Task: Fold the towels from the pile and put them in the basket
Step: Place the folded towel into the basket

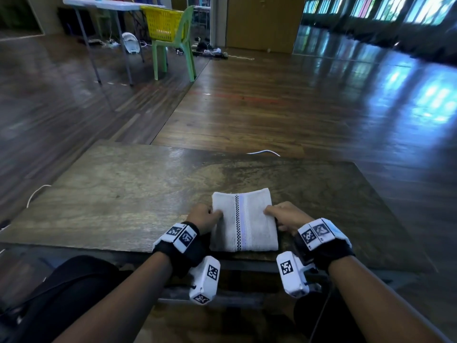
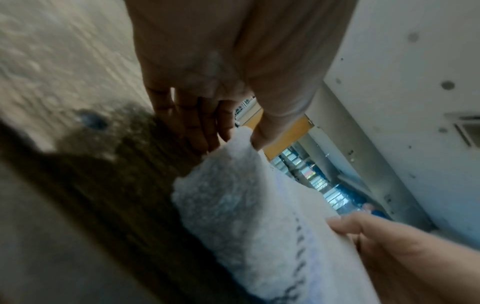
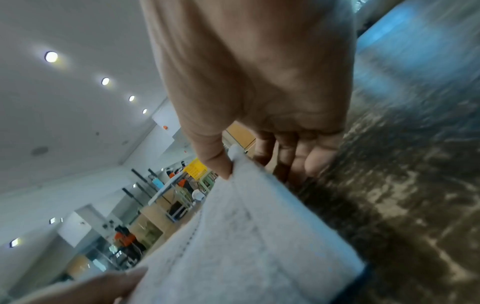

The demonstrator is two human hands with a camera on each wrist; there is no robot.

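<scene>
A folded white towel (image 1: 243, 220) with a black checkered stripe lies near the front edge of the wooden table (image 1: 123, 189). My left hand (image 1: 206, 216) pinches its left edge, thumb on top and fingers underneath, as the left wrist view shows on the towel (image 2: 233, 205). My right hand (image 1: 279, 215) pinches the right edge the same way; in the right wrist view the thumb (image 3: 215, 162) presses on the towel (image 3: 246, 236) with the fingers below it. A yellow basket (image 1: 163, 22) stands on a green chair far across the room.
The green chair (image 1: 178, 45) and a white folding table (image 1: 106, 6) stand at the back left on the wooden floor. A white cable (image 1: 263, 152) peeks over the table's far edge, another (image 1: 37, 191) at its left side.
</scene>
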